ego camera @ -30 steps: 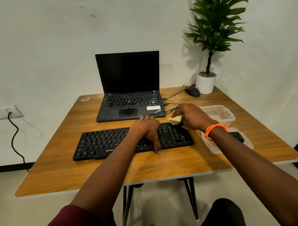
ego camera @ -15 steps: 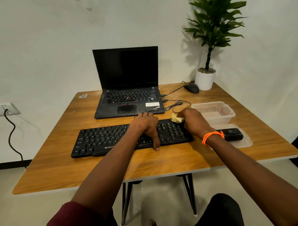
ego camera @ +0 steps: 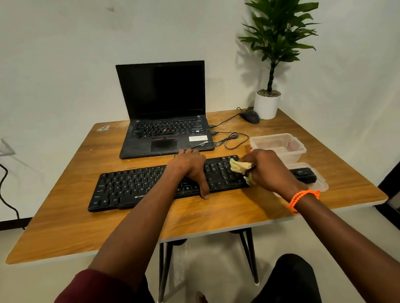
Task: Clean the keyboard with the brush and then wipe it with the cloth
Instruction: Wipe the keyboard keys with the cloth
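A black keyboard (ego camera: 132,187) lies across the wooden table (ego camera: 197,221). My left hand (ego camera: 190,167) rests flat on its middle, thumb hooked over the front edge. My right hand (ego camera: 268,169) grips a crumpled yellow cloth (ego camera: 239,167) and presses it on the keyboard's right end. A black brush-like object (ego camera: 305,173) lies in a clear lid (ego camera: 321,184) to the right, partly hidden by my right hand.
An open black laptop (ego camera: 164,121) stands behind the keyboard, its cables (ego camera: 233,138) looped to the right. A clear plastic container (ego camera: 278,146), a black mouse (ego camera: 250,116) and a potted plant (ego camera: 267,103) occupy the right side. A wall socket (ego camera: 0,147) is at left.
My right hand has drawn the cloth from the keyboard's back right corner down toward me over the right-end keys. My left hand has stayed on the keyboard.
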